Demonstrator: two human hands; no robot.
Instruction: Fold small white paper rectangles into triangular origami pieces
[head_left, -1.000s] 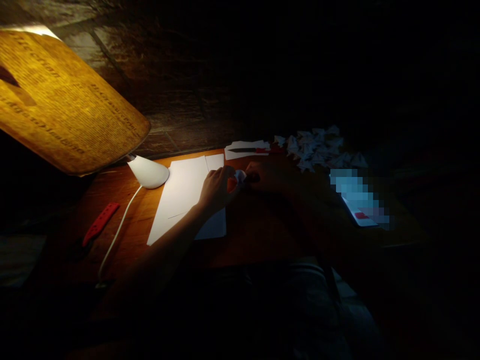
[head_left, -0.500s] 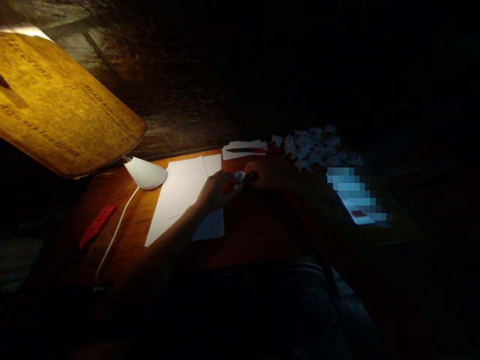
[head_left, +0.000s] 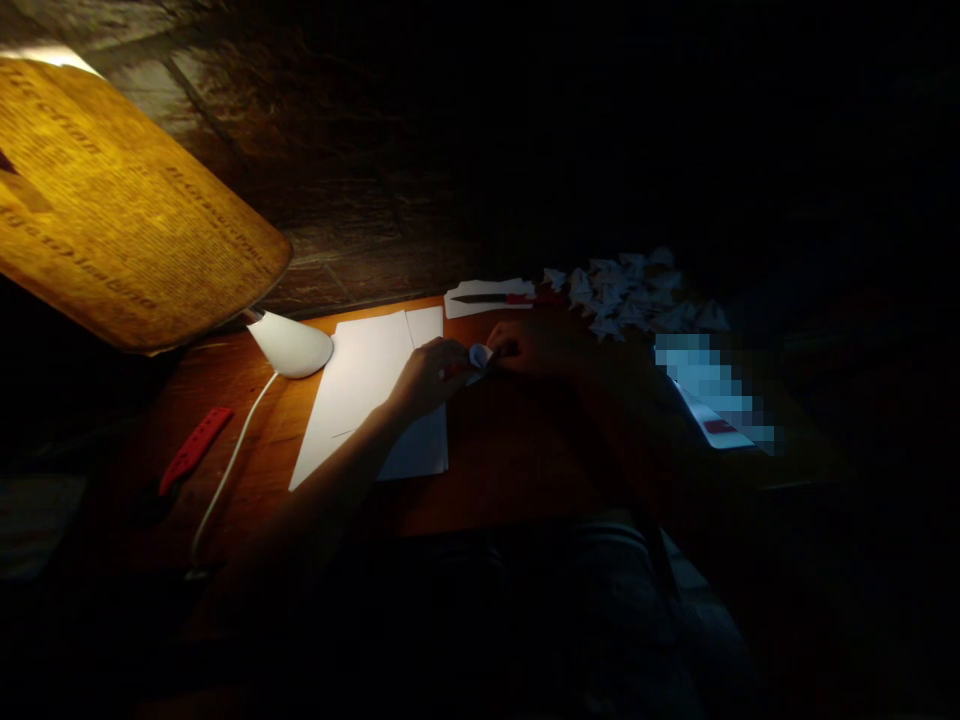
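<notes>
Between my two hands is a small folded piece of white paper (head_left: 479,357), held just above the dim wooden table. My left hand (head_left: 433,374) pinches its left side, with the forearm crossing a stack of white paper sheets (head_left: 373,365). From the right, my right hand (head_left: 523,349) grips the paper's other edge with closed fingers. Shadow hides much of the right hand and arm. Beyond the hands, a knife (head_left: 495,299) with a dark blade and red handle lies on smaller white paper pieces (head_left: 469,310).
A lamp with a printed yellow shade (head_left: 142,210) and white base (head_left: 291,347) stands at left, its cable (head_left: 234,460) running to the front. Near it lies a red power strip (head_left: 196,447). Several folded paper shapes (head_left: 615,290) pile up at the back right, behind a lit phone (head_left: 705,400).
The folded paper has turned slightly and shows more of its opening between my fingers. Both hands keep nearly the same place, with small finger shifts.
</notes>
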